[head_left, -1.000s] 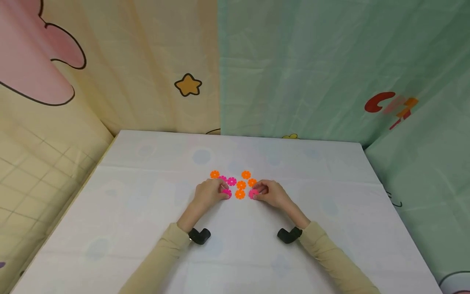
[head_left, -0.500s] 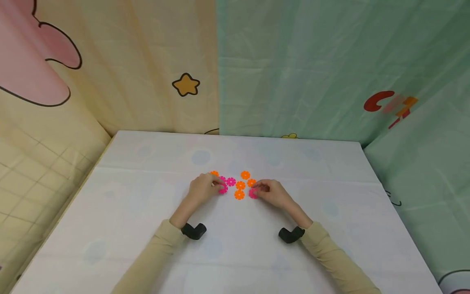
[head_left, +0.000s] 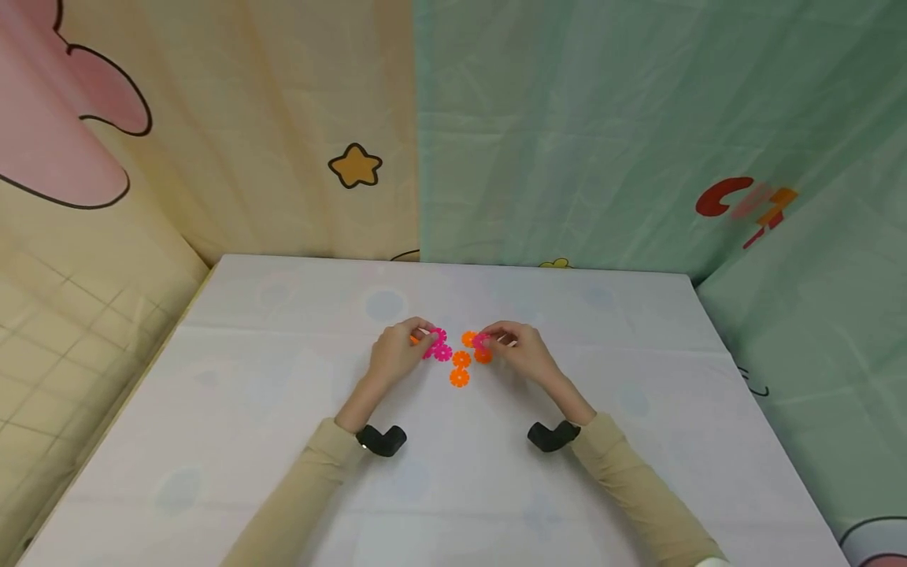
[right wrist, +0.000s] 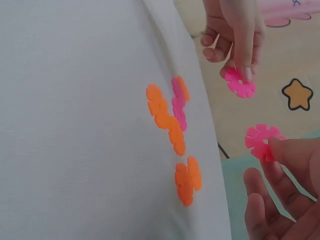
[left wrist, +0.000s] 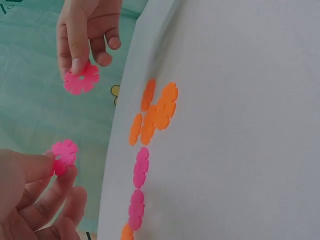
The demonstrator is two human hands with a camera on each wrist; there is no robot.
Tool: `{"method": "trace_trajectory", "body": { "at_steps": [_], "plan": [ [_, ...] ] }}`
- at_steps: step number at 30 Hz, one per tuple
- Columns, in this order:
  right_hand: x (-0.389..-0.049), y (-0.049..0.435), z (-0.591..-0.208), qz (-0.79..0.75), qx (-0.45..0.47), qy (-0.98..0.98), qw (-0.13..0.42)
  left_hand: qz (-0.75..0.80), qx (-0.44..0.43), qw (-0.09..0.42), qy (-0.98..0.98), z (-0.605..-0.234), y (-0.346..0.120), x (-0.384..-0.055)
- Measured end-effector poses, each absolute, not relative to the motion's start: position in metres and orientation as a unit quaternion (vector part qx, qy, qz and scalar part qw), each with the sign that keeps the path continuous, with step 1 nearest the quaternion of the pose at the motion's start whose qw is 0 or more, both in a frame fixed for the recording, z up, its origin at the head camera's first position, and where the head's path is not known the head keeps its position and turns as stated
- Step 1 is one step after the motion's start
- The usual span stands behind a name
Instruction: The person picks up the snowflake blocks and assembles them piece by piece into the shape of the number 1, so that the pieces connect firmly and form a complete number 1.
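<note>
My left hand (head_left: 393, 352) pinches a pink notched plastic disc, a snowflake building piece (left wrist: 65, 154), between thumb and fingertips. Opposite it, my right hand (head_left: 523, 350) pinches another pink snowflake piece (right wrist: 259, 142) by its edge. Both pieces are raised above the table, a short gap between them. Under and between the hands lie two loose pink pieces (left wrist: 141, 167) and several orange ones (head_left: 460, 378). Part of an orange piece (head_left: 414, 340) shows behind the left fingers.
A white cloth covers the table (head_left: 283, 472), whose far edge runs close to a printed yellow and green curtain (head_left: 553, 157). Black wrist mounts (head_left: 383, 441) sit on both wrists, below beige sleeves.
Both hands have lifted their pink pieces off the table and moved away from the body. The left hand first shifted left, then came back inward. The loose pieces stay in place.
</note>
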State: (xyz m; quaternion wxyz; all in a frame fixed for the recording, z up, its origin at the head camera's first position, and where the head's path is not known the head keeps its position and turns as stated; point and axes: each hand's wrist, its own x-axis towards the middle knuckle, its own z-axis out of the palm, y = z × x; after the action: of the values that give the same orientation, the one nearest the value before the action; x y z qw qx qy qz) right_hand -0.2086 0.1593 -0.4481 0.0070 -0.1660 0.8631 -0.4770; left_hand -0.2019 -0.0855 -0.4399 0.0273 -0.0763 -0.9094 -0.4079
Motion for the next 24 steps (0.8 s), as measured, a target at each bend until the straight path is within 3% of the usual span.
{"method": "trace_trajectory", "body": {
  "at_steps": [8, 24],
  "plan": [
    [-0.215, 0.150, -0.446, -0.506, -0.167, 0.846, -0.023, -0.443, -0.085, 0.064, -0.890, -0.440, -0.076, -0.204],
    [-0.215, 0.140, -0.444, -0.526, -0.175, 0.829, -0.069, -0.500, -0.103, 0.054, -0.858, -0.436, -0.063, -0.207]
  ]
}}
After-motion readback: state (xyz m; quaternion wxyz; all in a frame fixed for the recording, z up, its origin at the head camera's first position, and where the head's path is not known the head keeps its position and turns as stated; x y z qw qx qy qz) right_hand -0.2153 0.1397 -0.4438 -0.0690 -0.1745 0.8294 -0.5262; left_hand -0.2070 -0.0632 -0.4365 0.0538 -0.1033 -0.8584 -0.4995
